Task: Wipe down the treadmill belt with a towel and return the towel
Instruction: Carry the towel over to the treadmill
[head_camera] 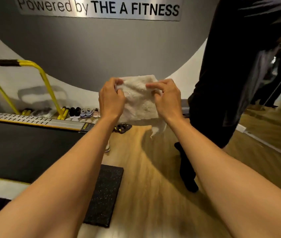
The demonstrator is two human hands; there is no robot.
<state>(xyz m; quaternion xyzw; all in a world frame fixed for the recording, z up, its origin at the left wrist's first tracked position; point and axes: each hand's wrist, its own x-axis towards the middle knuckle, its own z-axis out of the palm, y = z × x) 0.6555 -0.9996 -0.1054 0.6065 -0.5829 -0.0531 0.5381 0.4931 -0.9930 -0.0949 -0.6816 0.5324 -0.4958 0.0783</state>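
A white terry towel (139, 98) hangs in the air in front of me, partly folded, with a loose corner dangling below. My left hand (111, 98) pinches its upper left edge and my right hand (166, 97) pinches its upper right edge. Both arms are stretched forward over the wooden floor. The black treadmill belt (24, 148) lies to my lower left, with grey slotted side rails (33, 120) along its far and near edges.
A person in dark trousers and black socks (222, 93) stands close on the right. A black rubber mat (105, 194) lies on the wooden floor by the treadmill's end. A yellow handrail (47, 83) and a row of shoes (83, 112) line the far wall.
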